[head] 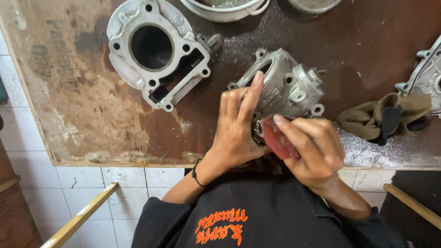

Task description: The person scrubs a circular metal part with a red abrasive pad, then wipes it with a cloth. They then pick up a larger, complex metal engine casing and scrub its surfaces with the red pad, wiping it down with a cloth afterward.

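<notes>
Head camera, looking straight down, close over board (92, 115)

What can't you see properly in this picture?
- Head view: the near edge of the metal engine part is hidden by the left hand and right hand.
- Much of the reddish sanding piece is covered by the right hand's grip.
- The bowl and the metal cover are cut off by the frame edges.
</notes>
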